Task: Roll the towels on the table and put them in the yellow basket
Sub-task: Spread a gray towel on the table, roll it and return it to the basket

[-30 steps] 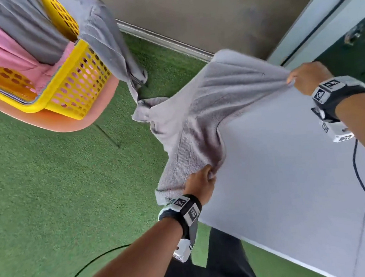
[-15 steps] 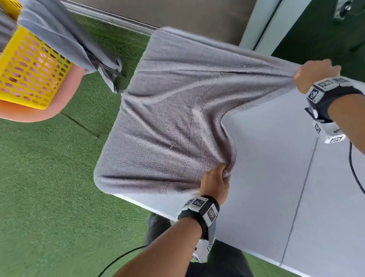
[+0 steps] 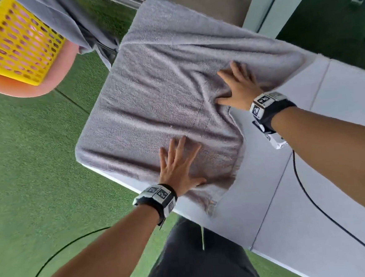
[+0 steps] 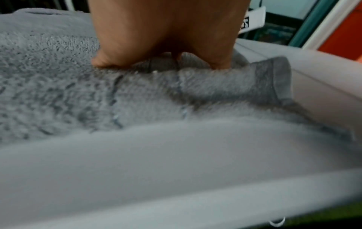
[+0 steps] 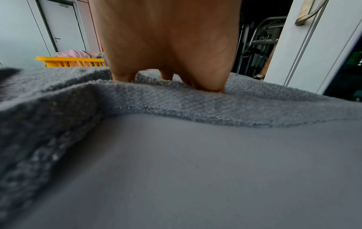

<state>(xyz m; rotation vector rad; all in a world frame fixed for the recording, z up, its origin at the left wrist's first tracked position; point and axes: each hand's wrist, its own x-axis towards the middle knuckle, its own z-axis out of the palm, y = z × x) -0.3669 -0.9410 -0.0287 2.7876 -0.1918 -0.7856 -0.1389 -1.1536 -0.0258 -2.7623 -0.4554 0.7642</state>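
Both hands, left (image 3: 179,167) at 6 o'clock, right (image 3: 239,85) at 2, press flat-fingered on the towel (image 3: 158,96), gripping nothing; smooth wrinkles outward before rolling.

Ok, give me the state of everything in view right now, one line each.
grey towel: spread on the table, unrolled, still wrinkled, hanging over the table's left edge.
left hand: flat, fingers spread, pressing the towel's near part.
right hand: flat, fingers straight, pressing the towel's far part.
yellow basket: on an orange seat, holding pink cloth, dark grey towel draped over its rim.
table: right part bare.
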